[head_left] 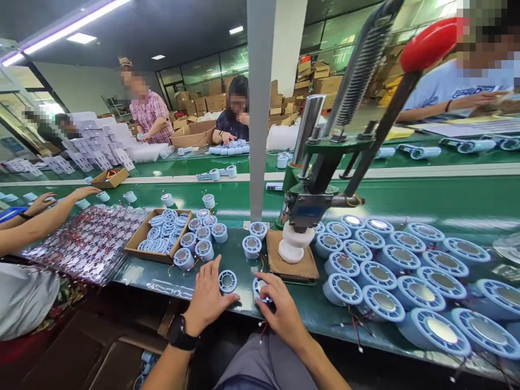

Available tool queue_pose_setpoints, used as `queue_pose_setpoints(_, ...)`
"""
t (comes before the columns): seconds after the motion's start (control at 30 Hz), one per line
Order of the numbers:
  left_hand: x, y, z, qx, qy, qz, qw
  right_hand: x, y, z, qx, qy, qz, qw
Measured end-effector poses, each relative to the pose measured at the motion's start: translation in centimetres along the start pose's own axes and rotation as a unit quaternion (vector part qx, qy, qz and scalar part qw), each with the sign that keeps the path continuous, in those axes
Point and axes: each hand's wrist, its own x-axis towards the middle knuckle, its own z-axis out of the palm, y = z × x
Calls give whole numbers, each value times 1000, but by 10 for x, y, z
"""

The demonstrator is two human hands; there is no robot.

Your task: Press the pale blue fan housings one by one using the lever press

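Right hand (pixel 280 306): narrow, thumb and fingers curled round the second unit (pixel 261 290), which is partly hidden under the fingers. It's at the front edge of the tabletop (pixel 179 283); wires with white connectors hang below it.

Left hand (pixel 209 290): wide, thumb spread from fingers, nothing gripped. The first unit (pixel 227 281) is upright just beside it, between thumb and fingers; can't tell if they touch. Unit face: pale blue spoked ring round a grey disc. Black watch (pixel 182 333) on left wrist.

Right of the hands: large group of similar units (pixel 382 300), packed close, faces up, some trailing wires.

Past the hands: hand press (pixel 311 208), green base, spring, red knob on the lever. White round pad on its head, over a white round seat (pixel 291 251) on a brown board (pixel 292 265). Two more units (pixel 252 246) just left of the board.

Left: small cluster of units (pixel 203 233) beside a cardboard box (pixel 140 238) of loose blue rings (pixel 164 233). Further left, a wrapped sheet of parts (pixel 81 238) and a co-worker's arms (pixel 49 216) reaching over it.

Far side: green belt (pixel 195 197) with scattered units, seated people (pixel 233 122), stacked cartons (pixel 325 81).
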Motion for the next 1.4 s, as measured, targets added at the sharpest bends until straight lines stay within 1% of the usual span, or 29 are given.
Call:
queue_pose_setpoints(0.07,5,-8,-9,-38,-78,84,993,-2,1,-1,7,8,2,1000)
queue_pose_setpoints(0.1,8,-12,-13,-53,-106,114,986,-3,2,0,11,14,4,1000)
queue_pose_setpoints(0.13,11,-15,-15,-63,-120,129,982,-4,3,1,16,22,9,1000)
queue_pose_setpoints(0.2,15,-16,-15,-82,-107,126,983,-7,5,4,24,45,32,998)
queue_pose_setpoints(0.27,16,-8,-11,-110,-69,106,986,-10,7,8,26,62,67,995)
queue_pose_setpoints(0.33,14,11,-6,-148,-29,90,984,-12,8,12,20,68,99,993)
queue_pose_setpoints(0.4,11,35,-2,-180,-9,93,979,-14,9,15,13,71,115,991)
queue_pose_setpoints(0.5,9,67,2,-181,-14,117,976,-16,9,18,13,91,120,989)
queue_pose_setpoints(0.6,11,83,7,-167,-8,100,981,-17,8,19,21,102,132,986)
queue_pose_setpoints(0.73,13,86,13,-177,2,58,982,-16,7,18,30,99,136,985)
queue_pose_setpoints(0.87,10,90,19,-191,33,0,981,-14,5,16,37,96,130,986)
queue_pose_setpoints(0.93,7,94,22,-204,46,-18,978,-13,2,15,38,97,126,986)
queue_pose_setpoints(1.07,4,97,29,-234,70,-31,969,-11,-1,13,37,97,135,985)
queue_pose_setpoints(1.13,2,95,32,-250,77,-40,964,-11,1,13,22,89,118,989)
queue_pose_setpoints(1.27,-3,91,42,-278,68,-43,957,-13,5,15,-6,65,81,995)
queue_pose_setpoints(1.33,-7,89,47,-282,57,-29,957,-16,5,16,-21,47,80,995)
queue_pose_setpoints(1.4,-10,87,52,-291,37,-16,956,-19,3,12,-46,8,86,995)
